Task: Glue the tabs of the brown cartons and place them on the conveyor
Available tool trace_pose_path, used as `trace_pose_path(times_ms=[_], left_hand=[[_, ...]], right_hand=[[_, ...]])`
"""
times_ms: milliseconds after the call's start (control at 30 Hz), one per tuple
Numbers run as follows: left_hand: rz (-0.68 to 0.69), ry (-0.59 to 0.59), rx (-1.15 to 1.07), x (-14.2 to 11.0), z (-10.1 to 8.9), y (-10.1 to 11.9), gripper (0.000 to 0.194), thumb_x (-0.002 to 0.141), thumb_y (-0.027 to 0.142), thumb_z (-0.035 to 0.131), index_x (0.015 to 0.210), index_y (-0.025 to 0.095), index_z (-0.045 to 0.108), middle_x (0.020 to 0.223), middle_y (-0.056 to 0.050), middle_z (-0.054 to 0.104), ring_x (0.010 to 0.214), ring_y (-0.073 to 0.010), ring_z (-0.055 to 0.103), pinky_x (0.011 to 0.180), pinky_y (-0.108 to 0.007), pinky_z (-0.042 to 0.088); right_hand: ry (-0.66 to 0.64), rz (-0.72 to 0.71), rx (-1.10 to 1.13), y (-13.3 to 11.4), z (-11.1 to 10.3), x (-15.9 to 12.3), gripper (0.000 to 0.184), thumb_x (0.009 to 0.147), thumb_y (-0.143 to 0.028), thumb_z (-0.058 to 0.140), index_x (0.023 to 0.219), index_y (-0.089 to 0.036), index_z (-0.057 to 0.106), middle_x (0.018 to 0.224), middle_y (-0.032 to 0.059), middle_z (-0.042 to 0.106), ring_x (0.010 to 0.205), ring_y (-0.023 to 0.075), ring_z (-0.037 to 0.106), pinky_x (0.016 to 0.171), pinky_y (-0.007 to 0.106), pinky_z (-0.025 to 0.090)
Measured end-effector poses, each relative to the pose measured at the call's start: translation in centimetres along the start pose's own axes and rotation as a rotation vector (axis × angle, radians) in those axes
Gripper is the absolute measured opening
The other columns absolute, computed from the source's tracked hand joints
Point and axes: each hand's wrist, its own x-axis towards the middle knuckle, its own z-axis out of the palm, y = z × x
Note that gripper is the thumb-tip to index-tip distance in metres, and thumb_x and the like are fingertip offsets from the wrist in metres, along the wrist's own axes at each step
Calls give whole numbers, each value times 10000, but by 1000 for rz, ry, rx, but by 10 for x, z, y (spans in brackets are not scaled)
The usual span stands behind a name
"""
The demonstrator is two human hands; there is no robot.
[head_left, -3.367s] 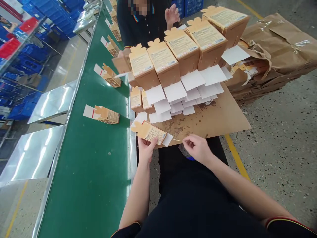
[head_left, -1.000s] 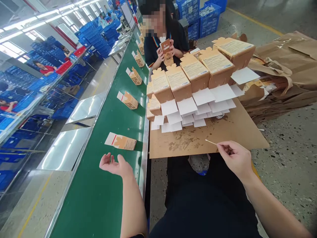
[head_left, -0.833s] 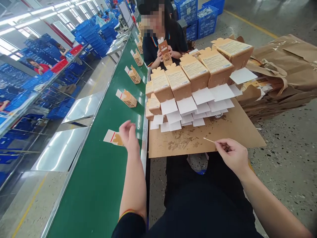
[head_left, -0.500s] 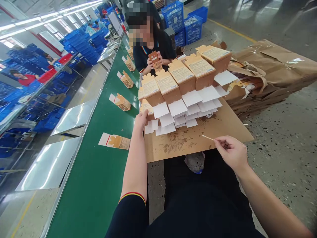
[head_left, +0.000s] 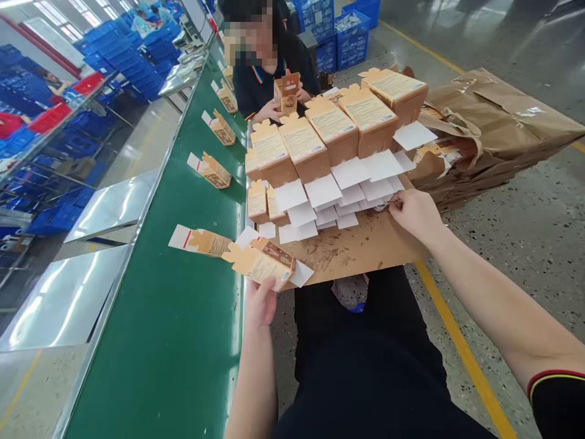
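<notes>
My left hand (head_left: 260, 300) grips a small brown carton (head_left: 262, 263) from below, near the front left corner of the cardboard sheet (head_left: 361, 247). The carton's white flaps hang open at both ends. My right hand (head_left: 415, 210) reaches forward, fingers pinched, at the right end of the rows of brown cartons with white flaps (head_left: 329, 152). What the pinch holds is too small to make out; a small round object (head_left: 380, 207) lies at the fingertips.
A green conveyor belt (head_left: 183, 341) runs along the left with several cartons (head_left: 200, 240) lying on it. A co-worker in dark clothes (head_left: 274, 67) sits beyond the stack holding a carton. Brown paper bundles (head_left: 493, 128) lie at right. Blue crates stand in the background.
My left hand has taken a carton from the stack and pulled it back to the board's front edge. My right hand has moved forward with the thin stick to the rows' right end.
</notes>
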Motion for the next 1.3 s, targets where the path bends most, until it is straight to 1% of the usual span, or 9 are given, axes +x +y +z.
trace_pose_path(times_ms=[167, 300, 500, 600, 700, 800, 933, 1167, 1300], left_hand=[[24, -39, 83, 0, 23, -22, 1000, 612, 456, 1174, 1485, 271, 724, 1550, -173, 784, 1503, -427, 728, 1290, -594, 587], [50, -62, 179, 6, 32, -25, 1023, 601, 440, 1185, 1474, 263, 681, 1477, -174, 808, 1460, -418, 754, 1292, -610, 576], [33, -60, 203, 6, 34, -29, 1023, 593, 508, 1178, 1436, 265, 651, 1484, -177, 788, 1432, -400, 767, 1262, -593, 593], [36, -67, 245, 4, 34, -30, 985, 595, 511, 1171, 1395, 263, 652, 1445, -165, 797, 1378, -379, 793, 1221, -566, 622], [40, -54, 284, 3, 35, -28, 999, 586, 492, 1168, 1403, 259, 643, 1429, -162, 796, 1337, -363, 807, 1181, -538, 642], [41, -55, 306, 2, 38, -25, 987, 584, 471, 1164, 1391, 252, 640, 1405, -159, 795, 1319, -354, 810, 1160, -521, 646], [49, -89, 334, -1, 41, -23, 927, 611, 468, 1150, 1351, 236, 641, 1374, -162, 792, 1300, -350, 811, 1157, -526, 643], [83, -50, 357, -4, 43, -24, 932, 577, 408, 1159, 1323, 249, 623, 1395, -162, 791, 1347, -377, 799, 1193, -560, 630], [77, -62, 447, -8, 43, -21, 807, 600, 383, 1150, 1256, 230, 706, 1323, -177, 830, 1309, -429, 815, 1175, -614, 646]], right_hand=[[-90, 14, -84, -3, 8, 9, 300, 961, -62, 661, 772, -288, 606, 984, 134, 815, 971, 307, 720, 1001, 428, 565], [-19, -7, -119, 1, 0, -2, 208, 965, -106, 660, 838, -271, 676, 1051, 145, 845, 1052, 329, 772, 1040, 453, 608], [230, -42, 206, -7, 12, -93, 129, 1003, -291, 710, 934, -249, 811, 863, 84, 804, 763, 259, 748, 763, 421, 665], [108, -144, 414, -39, 41, -143, 141, 1021, -298, 730, 926, -255, 825, 840, 63, 795, 715, 223, 728, 680, 364, 641], [-46, -238, 537, -75, 74, -168, 198, 1056, -252, 683, 889, -256, 789, 802, 44, 760, 685, 186, 683, 651, 315, 611], [-110, -307, 578, -95, 99, -173, 232, 1071, -206, 654, 858, -251, 734, 777, 23, 712, 661, 160, 637, 658, 290, 582], [-143, -362, 553, -98, 114, -171, 229, 1060, -150, 656, 860, -252, 698, 786, 12, 686, 683, 167, 623, 686, 296, 559], [-77, -333, 527, -88, 115, -164, 235, 1073, -153, 632, 868, -249, 697, 795, 22, 669, 700, 178, 624, 694, 301, 553], [-13, -277, 556, -79, 104, -165, 226, 1077, -206, 640, 874, -254, 725, 774, 25, 677, 668, 176, 622, 681, 310, 577]])
